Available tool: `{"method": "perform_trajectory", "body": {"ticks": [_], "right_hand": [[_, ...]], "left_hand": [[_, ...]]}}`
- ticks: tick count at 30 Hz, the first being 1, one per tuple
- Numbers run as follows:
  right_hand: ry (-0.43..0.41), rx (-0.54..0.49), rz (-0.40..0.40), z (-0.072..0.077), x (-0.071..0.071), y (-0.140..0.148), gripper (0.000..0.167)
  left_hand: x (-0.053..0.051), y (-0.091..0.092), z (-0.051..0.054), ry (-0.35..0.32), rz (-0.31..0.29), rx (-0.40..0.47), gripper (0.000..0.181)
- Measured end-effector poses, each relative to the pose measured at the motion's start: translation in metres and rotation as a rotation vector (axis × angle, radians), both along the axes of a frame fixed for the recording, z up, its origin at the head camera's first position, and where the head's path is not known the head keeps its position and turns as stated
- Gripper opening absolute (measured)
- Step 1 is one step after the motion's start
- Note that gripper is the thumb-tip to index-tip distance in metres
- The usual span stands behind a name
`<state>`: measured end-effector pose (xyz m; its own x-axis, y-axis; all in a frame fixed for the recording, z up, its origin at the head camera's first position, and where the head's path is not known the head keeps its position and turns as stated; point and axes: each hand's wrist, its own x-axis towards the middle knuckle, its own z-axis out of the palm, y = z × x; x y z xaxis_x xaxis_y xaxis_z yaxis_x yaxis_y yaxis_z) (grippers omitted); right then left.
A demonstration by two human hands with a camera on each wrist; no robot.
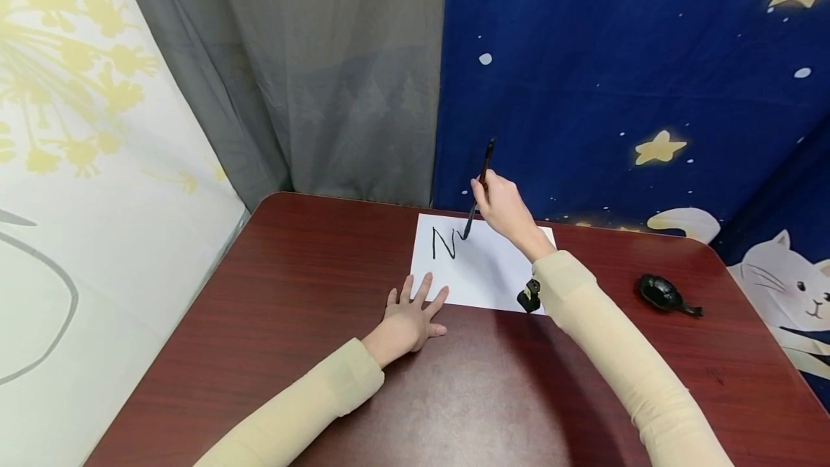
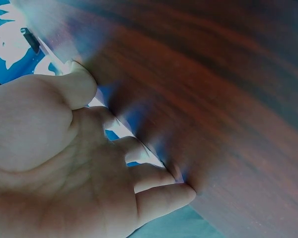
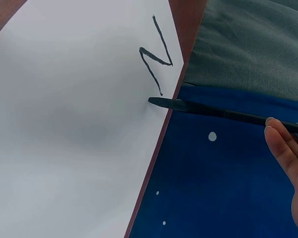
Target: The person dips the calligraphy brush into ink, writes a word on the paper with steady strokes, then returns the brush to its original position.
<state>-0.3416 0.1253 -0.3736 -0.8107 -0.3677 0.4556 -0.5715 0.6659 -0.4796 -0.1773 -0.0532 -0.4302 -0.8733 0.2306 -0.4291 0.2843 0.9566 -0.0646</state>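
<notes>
A sheet of white paper (image 1: 480, 279) lies on the table with a black letter N (image 1: 444, 243) at its upper left and a short dark stroke beside it. My right hand (image 1: 504, 204) pinches a dark-handled brush (image 1: 486, 157) by its handle, above the paper's far edge. The dark brush tip (image 3: 156, 102) is at the paper near the N; whether it touches is hard to tell. My left hand (image 1: 408, 323) rests with fingers spread, the fingertips on the paper's near left edge and the palm toward the table.
A small black dish (image 1: 661, 292) with a short handle sits on the reddish-brown table (image 1: 311, 272), right of the paper. Grey and blue curtains (image 1: 551, 92) hang behind the far edge. A pale patterned cloth (image 1: 97, 236) stands along the left side.
</notes>
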Motion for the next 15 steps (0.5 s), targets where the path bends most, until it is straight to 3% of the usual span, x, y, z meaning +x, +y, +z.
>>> {"method": "perform_trajectory", "body": {"ticks": [15], "right_hand": [[-0.011, 0.013, -0.009, 0.0, -0.0007, 0.0013, 0.028]], "left_hand": [[0.0002, 0.001, 0.0005, -0.006, 0.003, -0.005, 0.068]]}}
